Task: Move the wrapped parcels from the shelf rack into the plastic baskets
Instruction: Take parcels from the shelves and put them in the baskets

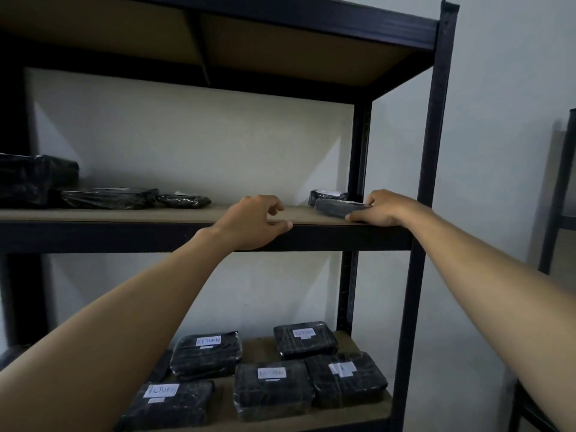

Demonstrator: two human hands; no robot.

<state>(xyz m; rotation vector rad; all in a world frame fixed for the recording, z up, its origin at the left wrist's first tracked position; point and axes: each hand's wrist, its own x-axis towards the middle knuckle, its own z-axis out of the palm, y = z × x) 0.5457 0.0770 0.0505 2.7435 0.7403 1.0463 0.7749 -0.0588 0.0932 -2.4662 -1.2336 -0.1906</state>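
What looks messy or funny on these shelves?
Nothing looks spilled or broken. The untidiest spot is the left of the middle shelf, where black parcels of different shapes lie bunched together, unlike the labelled parcels laid flat on the lower shelf. The right hand grips a flat parcel.

The right hand (381, 210) is gripping a flat black parcel (336, 207) on the shelf (124, 215), its fingers (373, 200) curling over the far edge. Just beyond those fingers a second parcel (324, 194) is lying. The left hand (252, 224) is sitting loosely curled at the shelf's front edge, holding nothing.
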